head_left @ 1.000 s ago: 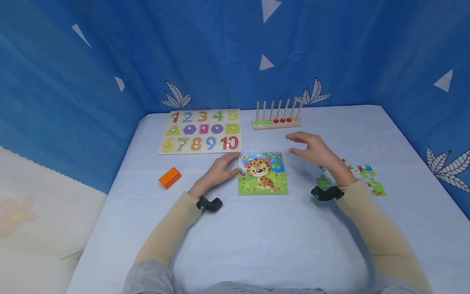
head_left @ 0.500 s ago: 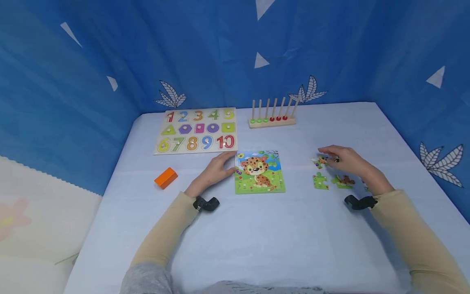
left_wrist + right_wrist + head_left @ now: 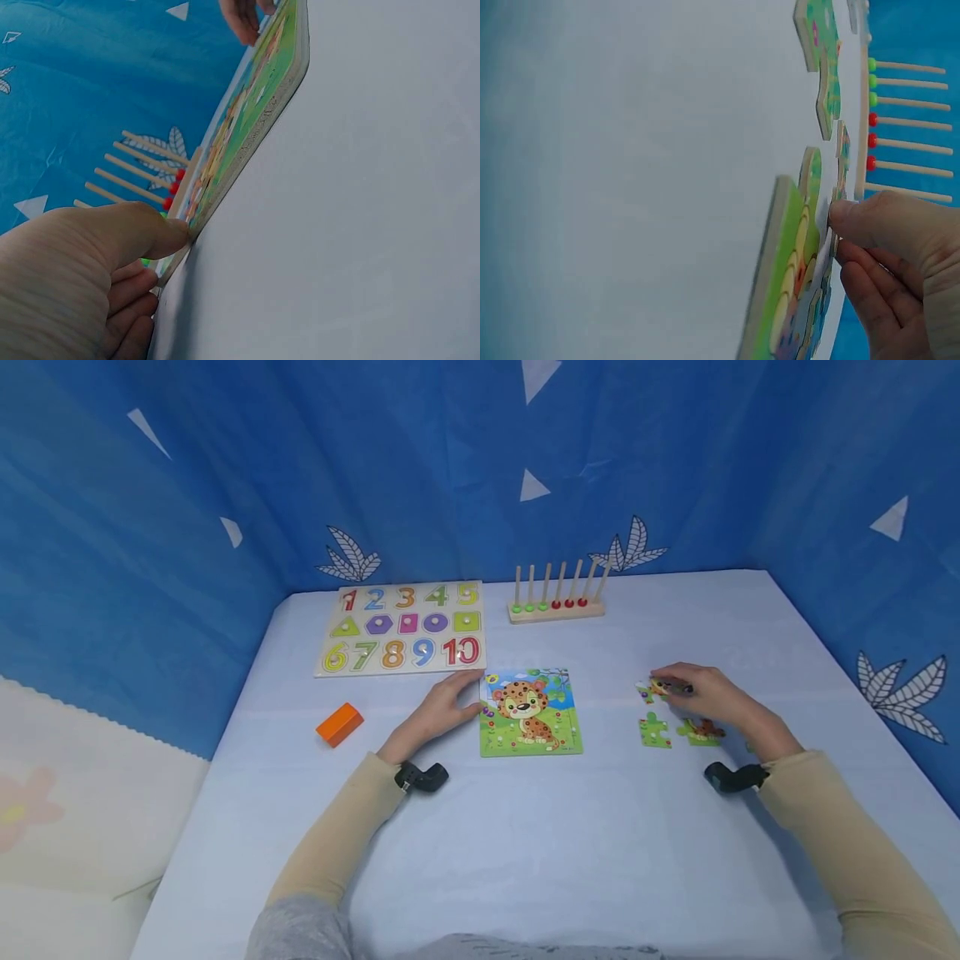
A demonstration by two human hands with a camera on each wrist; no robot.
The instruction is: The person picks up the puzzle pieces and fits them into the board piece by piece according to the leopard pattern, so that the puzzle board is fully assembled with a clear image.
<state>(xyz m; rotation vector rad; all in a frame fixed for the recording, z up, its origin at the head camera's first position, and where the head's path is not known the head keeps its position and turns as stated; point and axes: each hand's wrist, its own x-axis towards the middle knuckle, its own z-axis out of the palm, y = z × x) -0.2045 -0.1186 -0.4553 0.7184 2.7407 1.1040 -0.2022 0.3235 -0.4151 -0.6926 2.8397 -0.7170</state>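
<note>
Both arms extended over table [image 3: 525, 843] from near side, well apart. Left forearm [image 3: 341, 835] in beige sleeve, slanting inward; left hand [image 3: 438, 710] nearer table's left edge than right, thumb [image 3: 150, 236] and index spread in C shape, other fingers [image 3: 131, 296] bent, lower in left wrist view. Right forearm [image 3: 855, 835] also beige-sleeved, slanting inward; right hand [image 3: 716, 697] nearer right edge, back upward, thumb and fingertips brought together in pinch. Black camera on each wrist. Grey cloth on left upper arm [image 3: 300, 927].
</note>
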